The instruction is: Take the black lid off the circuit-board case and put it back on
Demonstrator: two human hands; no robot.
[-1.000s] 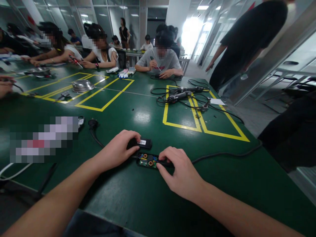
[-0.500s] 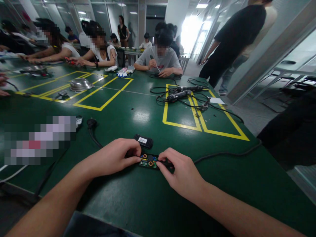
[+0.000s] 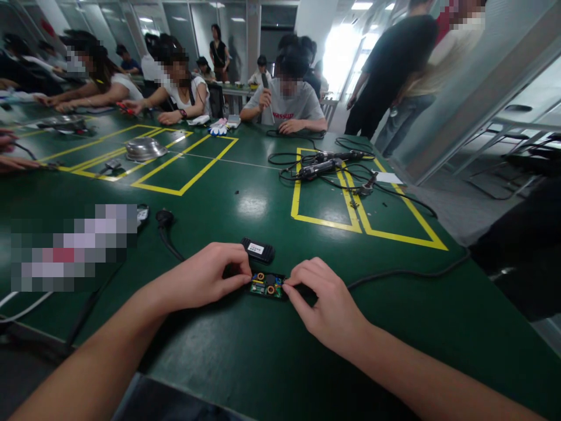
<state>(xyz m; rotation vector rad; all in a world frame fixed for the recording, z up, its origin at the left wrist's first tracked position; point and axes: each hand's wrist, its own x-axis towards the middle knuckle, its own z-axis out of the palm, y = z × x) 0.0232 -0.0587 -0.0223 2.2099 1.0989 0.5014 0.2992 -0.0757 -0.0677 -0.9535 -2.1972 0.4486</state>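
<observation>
A small green circuit board (image 3: 270,282) with copper ring coils sits in an open black case (image 3: 267,296) on the table before me. My left hand (image 3: 214,273) pinches the left end of this case with thumb and forefinger. At the opposite end, my right hand (image 3: 328,301) has its thumb and forefinger closed together at the case's edge; exactly what lies between those tips is partly hidden. Just behind the case rests a black ribbed cover (image 3: 258,250) with a white label. From behind my right hand a black cable (image 3: 394,272) runs off to the right.
A black plug (image 3: 165,218) on a cord and a blurred-out power strip lie to my left. Black electric screwdrivers (image 3: 322,168) with tangled cords lie ahead right. A metal bowl (image 3: 145,149) stands ahead left. Co-workers sit across the green table (image 3: 210,345).
My right fingertips have drawn back slightly to the right, uncovering more of the board's right end. The left hand keeps its pinch. Across the table, a co-worker's hand has raised a screwdriver.
</observation>
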